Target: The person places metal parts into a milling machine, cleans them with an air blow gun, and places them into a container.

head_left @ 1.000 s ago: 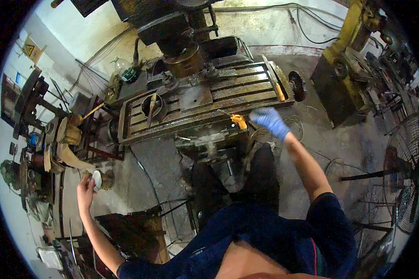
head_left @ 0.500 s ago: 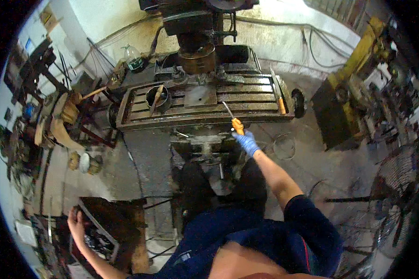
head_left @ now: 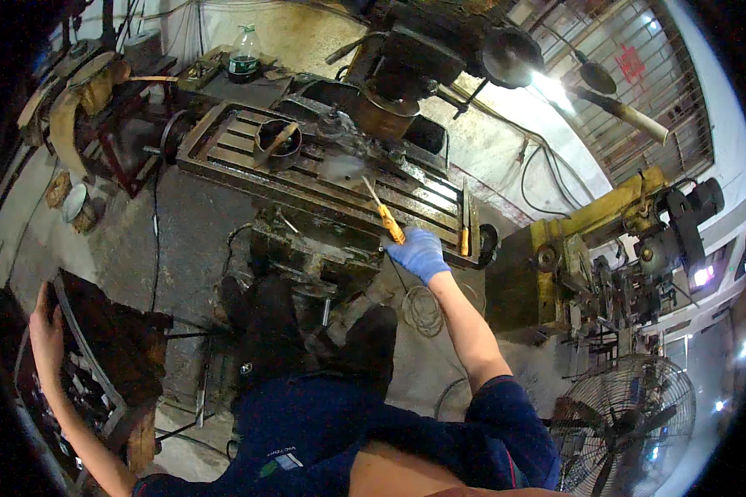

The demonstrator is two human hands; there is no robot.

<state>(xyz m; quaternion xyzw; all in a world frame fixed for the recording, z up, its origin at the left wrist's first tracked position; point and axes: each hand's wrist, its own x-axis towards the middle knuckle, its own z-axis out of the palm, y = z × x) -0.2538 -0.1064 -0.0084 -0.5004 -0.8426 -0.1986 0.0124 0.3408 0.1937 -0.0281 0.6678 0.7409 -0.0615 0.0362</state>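
Note:
My right hand [head_left: 421, 255], in a blue glove, is closed round the yellow handle of a tool [head_left: 391, 225] with a thin metal shaft, which looks like a screwdriver; its tip shape is too small to tell. The tip points at a flat grey metal plate [head_left: 344, 171] on the slotted machine table [head_left: 249, 176]; whether it touches, I cannot tell. My bare left hand [head_left: 47, 335] is stretched out at the lower left, fingers extended, beside the rim of a dark bin [head_left: 91, 352] of small metal parts. A round pot [head_left: 288, 159] with a wooden-handled brush [head_left: 277, 141] stands on the table.
Above the table hangs the milling machine's head [head_left: 419, 54]. A long tool with an orange handle [head_left: 465, 241] lies at the table's right end. A yellow-topped machine [head_left: 588, 203] and a large caged fan [head_left: 626, 414] stand to the right. Coiled cable [head_left: 423, 311] lies on the floor.
The view has swung right, showing more of the fan and window. My right hand still grips the yellow-handled tool, its tip now nearer the plate. My left hand remains by the bin.

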